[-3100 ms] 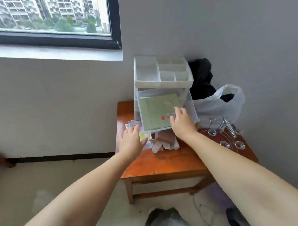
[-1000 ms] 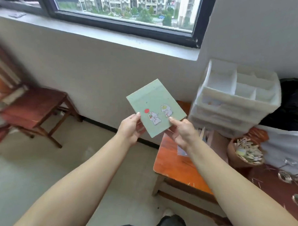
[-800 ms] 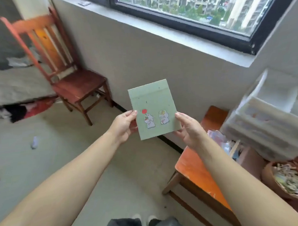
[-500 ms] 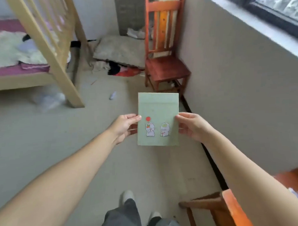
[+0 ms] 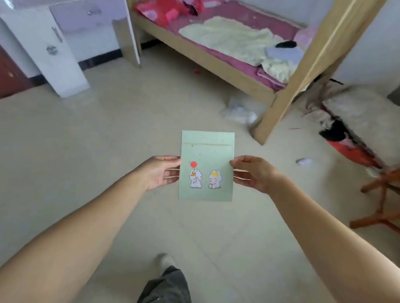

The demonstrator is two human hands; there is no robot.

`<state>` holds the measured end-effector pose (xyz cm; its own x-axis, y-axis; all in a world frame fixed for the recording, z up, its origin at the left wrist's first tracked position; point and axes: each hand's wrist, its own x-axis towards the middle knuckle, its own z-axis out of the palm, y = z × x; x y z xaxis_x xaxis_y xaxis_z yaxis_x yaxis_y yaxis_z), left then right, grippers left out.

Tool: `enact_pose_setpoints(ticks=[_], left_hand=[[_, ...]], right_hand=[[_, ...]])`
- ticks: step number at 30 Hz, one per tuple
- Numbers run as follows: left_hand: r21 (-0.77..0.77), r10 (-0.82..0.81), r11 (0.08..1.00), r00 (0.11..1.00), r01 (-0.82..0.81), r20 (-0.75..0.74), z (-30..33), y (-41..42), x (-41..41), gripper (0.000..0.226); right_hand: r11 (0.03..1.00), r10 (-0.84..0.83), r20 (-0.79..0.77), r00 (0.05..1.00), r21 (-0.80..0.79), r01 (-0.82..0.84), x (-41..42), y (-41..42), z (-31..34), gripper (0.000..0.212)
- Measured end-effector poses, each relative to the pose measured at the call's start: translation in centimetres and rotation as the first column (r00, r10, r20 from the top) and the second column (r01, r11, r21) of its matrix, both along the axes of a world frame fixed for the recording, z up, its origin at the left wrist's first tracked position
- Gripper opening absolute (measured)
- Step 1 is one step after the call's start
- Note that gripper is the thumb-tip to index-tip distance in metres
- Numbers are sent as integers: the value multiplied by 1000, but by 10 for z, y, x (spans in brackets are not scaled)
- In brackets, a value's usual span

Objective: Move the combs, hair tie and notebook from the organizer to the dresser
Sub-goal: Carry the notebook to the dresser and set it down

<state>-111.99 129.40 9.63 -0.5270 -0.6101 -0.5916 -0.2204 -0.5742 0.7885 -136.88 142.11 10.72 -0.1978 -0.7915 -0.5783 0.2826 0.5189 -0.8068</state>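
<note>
The notebook point(image 5: 206, 166) is pale green with two white cartoon bunnies and a red balloon; beyond it, the bed point(image 5: 224, 37) sheet is pink.

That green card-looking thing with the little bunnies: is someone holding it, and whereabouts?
Yes. The green notebook is held in the air by both hands: the left hand pinches its left edge, the right hand its right edge, about mid-height.

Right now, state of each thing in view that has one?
notebook: closed, held in the air by both side edges, cover facing the camera
left hand: gripping the notebook's left edge
right hand: gripping the notebook's right edge
white dresser: drawer and door shut
bed: unmade, cream blanket rumpled on it
</note>
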Motion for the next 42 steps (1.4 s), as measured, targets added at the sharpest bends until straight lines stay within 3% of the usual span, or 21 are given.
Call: enact_pose_setpoints(ticks=[10, 15, 21, 31, 35, 38, 42], left_hand=[[-61, 303, 952, 952, -300, 50, 17, -178, 159, 14], [-72, 386, 921, 922, -384, 30, 9, -273, 193, 9], [-99, 432, 898, 902, -429, 14, 2, -431, 220, 25], [-65, 622, 781, 783, -621, 0, 1, -675, 313, 7], [-71, 628, 777, 778, -626, 13, -9, -789, 359, 7], [-81, 579, 814, 815, -576, 25, -4, -869, 391, 20], [-92, 493, 869, 867, -487, 73, 5, -978, 408, 4]], right_hand=[[961, 275, 9, 961, 15, -275, 139, -269, 8, 6], [937, 349, -23, 937, 9, -349, 174, -388, 8, 9], [905, 425, -35, 904, 3, -426, 202, -561, 9, 12], [829, 556, -85, 827, -8, -559, 304, -849, 20, 15], [863, 503, -73, 861, -11, -505, 355, -960, 7, 16], [886, 462, -46, 886, -11, -463, 383, -1030, 9, 18], [916, 396, -77, 915, -32, -399, 396, -1117, 17, 14]])
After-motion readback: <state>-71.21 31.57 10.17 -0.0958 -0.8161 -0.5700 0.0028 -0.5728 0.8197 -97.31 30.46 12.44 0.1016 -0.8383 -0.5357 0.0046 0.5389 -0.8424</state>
